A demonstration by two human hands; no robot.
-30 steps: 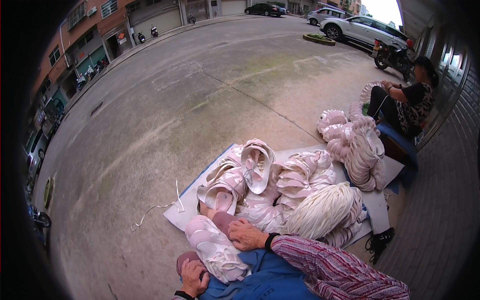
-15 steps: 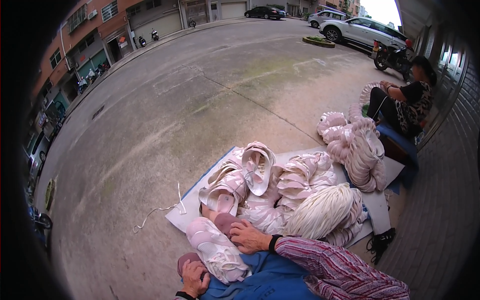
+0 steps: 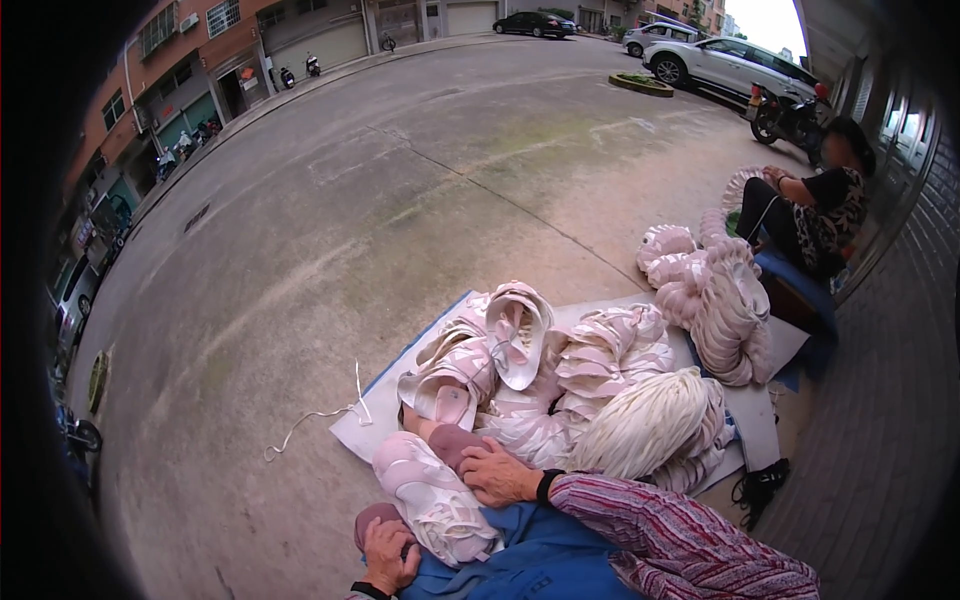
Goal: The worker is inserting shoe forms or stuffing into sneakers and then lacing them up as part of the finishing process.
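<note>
Outdoor setting in diffuse daylight. A broad grey concrete pavement [image 3: 350, 250], mottled with greenish stains and crossed by a thin dark crack [image 3: 520, 209], occupies the centre; a narrow, dark, grate-like rectangle [image 3: 196, 217] marks its left part. Upper left: an orange-brown building façade [image 3: 188, 42] with a white-barred window [image 3: 222, 16] and, at street level, a teal shutter [image 3: 188, 122]. Top: a parked black sedan [image 3: 535, 24]. Upper right: a parked white SUV [image 3: 730, 66] near a low, kerbed planting bed [image 3: 641, 85], with a dark motorcycle [image 3: 788, 122] closer to the viewer and bright, pale sky [image 3: 772, 22] above. Far right: a grey surface with brick-like joints [image 3: 885, 320].
</note>
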